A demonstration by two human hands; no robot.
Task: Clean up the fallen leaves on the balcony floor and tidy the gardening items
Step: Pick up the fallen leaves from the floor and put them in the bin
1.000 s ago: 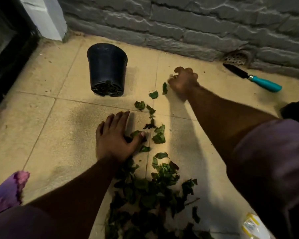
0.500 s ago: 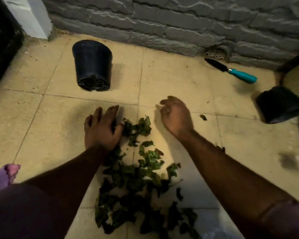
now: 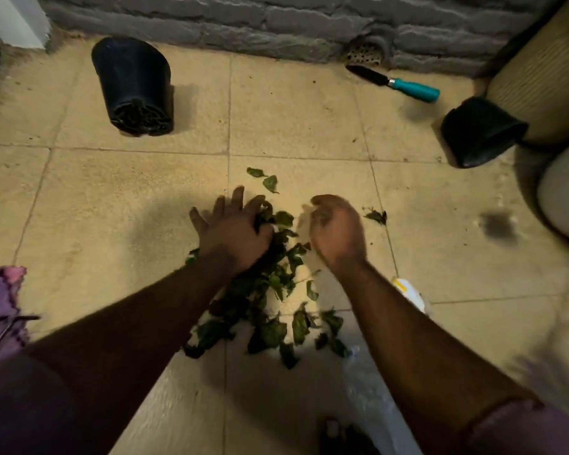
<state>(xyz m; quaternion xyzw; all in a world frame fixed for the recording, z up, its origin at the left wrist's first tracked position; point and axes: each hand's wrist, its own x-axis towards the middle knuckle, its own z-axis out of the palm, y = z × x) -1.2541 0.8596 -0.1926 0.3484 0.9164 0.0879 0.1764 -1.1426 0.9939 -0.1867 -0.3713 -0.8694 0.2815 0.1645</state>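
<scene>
Raking scattered dark green fallen leaves [image 3: 270,290] into one heap at lower centre of the beige tiled balcony floor [image 3: 96,198].

Left hand [image 3: 232,229] presses spread fingers flat on the pile; right hand [image 3: 337,233] hovers loosely curled, holding nothing visible. Tipped black plastic pot [image 3: 133,88] upper left and teal-handled trowel [image 3: 396,82] upper right leave open tiles between.

home balcony, tiled floor [image 3: 293,119], grey brick wall [image 3: 276,24], tipped plant pot [image 3: 133,87], trowel [image 3: 395,83]

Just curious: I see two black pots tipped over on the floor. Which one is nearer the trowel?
The right pot, beside the tall beige planter. The trowel lies just up-left of it; the left pot lies far across the tiles.
</scene>
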